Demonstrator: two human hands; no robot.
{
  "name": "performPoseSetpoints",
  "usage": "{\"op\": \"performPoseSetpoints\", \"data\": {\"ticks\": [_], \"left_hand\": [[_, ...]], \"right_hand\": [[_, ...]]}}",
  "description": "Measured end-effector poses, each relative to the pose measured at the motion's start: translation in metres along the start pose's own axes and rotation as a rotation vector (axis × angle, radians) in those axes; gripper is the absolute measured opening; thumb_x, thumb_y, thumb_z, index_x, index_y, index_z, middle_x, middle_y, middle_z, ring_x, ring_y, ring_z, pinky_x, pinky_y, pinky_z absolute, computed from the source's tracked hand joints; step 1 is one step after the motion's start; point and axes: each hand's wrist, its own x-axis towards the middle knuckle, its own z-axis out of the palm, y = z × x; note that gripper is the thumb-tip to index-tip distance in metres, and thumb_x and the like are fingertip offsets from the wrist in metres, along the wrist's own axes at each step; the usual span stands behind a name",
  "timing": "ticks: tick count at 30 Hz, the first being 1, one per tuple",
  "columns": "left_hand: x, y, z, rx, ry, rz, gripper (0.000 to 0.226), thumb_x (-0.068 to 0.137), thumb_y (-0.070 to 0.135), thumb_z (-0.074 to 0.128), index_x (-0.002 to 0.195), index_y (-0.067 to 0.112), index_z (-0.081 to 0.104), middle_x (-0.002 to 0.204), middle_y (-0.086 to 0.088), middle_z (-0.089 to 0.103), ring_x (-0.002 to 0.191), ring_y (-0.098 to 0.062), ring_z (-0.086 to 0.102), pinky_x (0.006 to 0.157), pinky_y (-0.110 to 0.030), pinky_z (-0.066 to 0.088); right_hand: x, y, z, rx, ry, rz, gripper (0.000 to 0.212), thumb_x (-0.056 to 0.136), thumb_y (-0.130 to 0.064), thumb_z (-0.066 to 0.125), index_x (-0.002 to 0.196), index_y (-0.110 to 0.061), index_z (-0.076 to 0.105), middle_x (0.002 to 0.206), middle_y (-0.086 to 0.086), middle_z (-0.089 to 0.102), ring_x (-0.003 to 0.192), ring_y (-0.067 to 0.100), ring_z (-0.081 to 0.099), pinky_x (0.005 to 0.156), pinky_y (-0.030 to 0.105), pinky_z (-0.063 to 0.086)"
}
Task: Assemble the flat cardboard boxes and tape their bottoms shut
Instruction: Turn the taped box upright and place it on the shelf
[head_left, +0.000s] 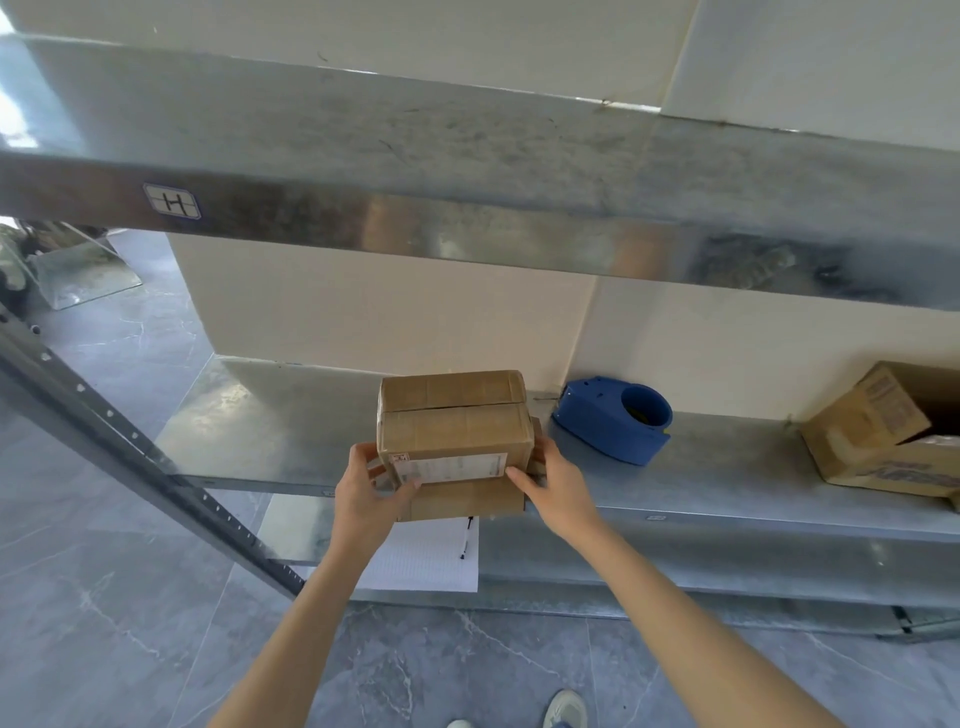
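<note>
The left hand (366, 491) and right hand (558, 480) grip the small cardboard box (454, 436) by its sides at the front edge of the metal shelf (727, 480), their fingers (543, 456) partly hidden behind it; its flaps are closed, hiding any contents. Right of a blue tape dispenser (613, 423), an open box (867, 431) is cut off by the frame, its inside dark

**Illumination and image quality, head camera**

Bright, diffuse daylight enters at upper left, clipping to white. Glare streaks the front lip of the grey galvanised-metal upper shelf (467, 156); shadows are faint. Straight edges bow toward the borders — the label on the brown cardboard box (454, 431) is too soft to read.
</note>
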Motion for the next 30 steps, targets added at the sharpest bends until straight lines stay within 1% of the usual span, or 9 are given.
{"op": "performPoseSetpoints", "data": {"ticks": [2, 5, 8, 13, 17, 19, 21, 26, 30], "left_hand": [[-0.002, 0.003, -0.001, -0.028, 0.002, 0.022, 0.047, 0.080, 0.016, 0.082, 0.109, 0.030, 0.048, 0.111, 0.010, 0.063, 0.103, -0.008, 0.061, 0.088, -0.029, 0.053], [-0.008, 0.008, -0.010, -0.059, 0.012, 0.082, 0.040, 0.084, 0.022, 0.077, 0.107, 0.041, 0.051, 0.114, 0.013, 0.063, 0.106, -0.005, 0.061, 0.094, -0.033, 0.051], [-0.010, 0.014, -0.021, -0.130, 0.004, 0.099, 0.039, 0.088, 0.027, 0.073, 0.122, 0.032, 0.056, 0.118, 0.013, 0.064, 0.112, -0.009, 0.061, 0.102, -0.040, 0.048], [-0.015, 0.039, -0.032, -0.289, -0.027, 0.111, 0.049, 0.086, 0.053, 0.068, 0.129, 0.034, 0.054, 0.124, 0.014, 0.064, 0.112, 0.001, 0.060, 0.096, -0.026, 0.049], [-0.013, 0.053, -0.042, -0.341, -0.032, 0.121, 0.071, 0.076, 0.066, 0.062, 0.136, 0.032, 0.047, 0.132, 0.010, 0.059, 0.118, 0.002, 0.056, 0.088, -0.011, 0.046], [-0.010, 0.057, -0.044, -0.311, -0.024, 0.115, 0.068, 0.076, 0.061, 0.065, 0.135, 0.035, 0.046, 0.134, 0.009, 0.057, 0.121, -0.004, 0.056, 0.093, -0.015, 0.045], [-0.008, 0.057, -0.044, -0.259, 0.005, 0.110, 0.066, 0.076, 0.057, 0.070, 0.134, 0.038, 0.045, 0.136, 0.008, 0.056, 0.123, -0.011, 0.054, 0.102, -0.029, 0.044], [-0.003, 0.052, -0.038, -0.153, 0.035, 0.130, 0.081, 0.065, 0.048, 0.081, 0.133, 0.040, 0.038, 0.130, 0.015, 0.050, 0.118, -0.012, 0.053, 0.089, -0.021, 0.048], [0.006, 0.049, -0.027, 0.112, 0.175, 0.134, 0.090, 0.068, 0.040, 0.088, 0.138, 0.038, 0.030, 0.132, 0.008, 0.046, 0.112, -0.010, 0.049, 0.089, -0.031, 0.046]], "right_hand": [[-0.002, -0.004, -0.003, 0.030, 0.018, 0.018, 0.047, 0.093, -0.037, 0.066, 0.134, -0.027, 0.045, 0.123, -0.012, 0.061, 0.117, 0.011, 0.059, 0.094, 0.021, 0.046], [-0.009, -0.016, -0.013, 0.100, 0.042, 0.033, 0.041, 0.092, -0.042, 0.065, 0.126, -0.039, 0.041, 0.111, -0.034, 0.053, 0.100, -0.019, 0.054, 0.081, 0.000, 0.040], [-0.015, -0.028, -0.023, 0.174, 0.040, 0.050, 0.034, 0.093, -0.046, 0.063, 0.121, -0.039, 0.046, 0.107, -0.034, 0.056, 0.097, -0.028, 0.050, 0.075, -0.003, 0.039], [-0.018, -0.050, -0.027, 0.357, 0.042, 0.060, 0.035, 0.096, -0.049, 0.055, 0.125, -0.030, 0.055, 0.118, -0.019, 0.063, 0.112, -0.007, 0.056, 0.084, 0.008, 0.042], [-0.020, -0.064, -0.028, 0.429, 0.044, 0.031, 0.036, 0.092, -0.058, 0.047, 0.121, -0.040, 0.055, 0.117, -0.024, 0.060, 0.109, -0.015, 0.051, 0.095, 0.014, 0.038], [-0.019, -0.068, -0.030, 0.444, 0.044, 0.019, 0.060, 0.086, -0.065, 0.046, 0.137, -0.033, 0.048, 0.135, -0.019, 0.053, 0.122, -0.009, 0.046, 0.110, 0.024, 0.034], [-0.017, -0.073, -0.030, 0.441, 0.052, 0.031, 0.078, 0.085, -0.065, 0.051, 0.151, -0.029, 0.033, 0.150, -0.014, 0.040, 0.133, 0.001, 0.037, 0.113, 0.028, 0.028], [-0.013, -0.076, -0.025, 0.353, 0.081, -0.015, 0.082, 0.089, -0.041, 0.069, 0.154, -0.029, 0.021, 0.155, -0.004, 0.036, 0.142, 0.018, 0.036, 0.117, 0.047, 0.033], [-0.014, -0.078, -0.018, 0.321, 0.115, -0.076, 0.085, 0.088, -0.025, 0.074, 0.152, -0.034, 0.019, 0.156, -0.006, 0.031, 0.141, 0.019, 0.035, 0.115, 0.049, 0.035]]}}
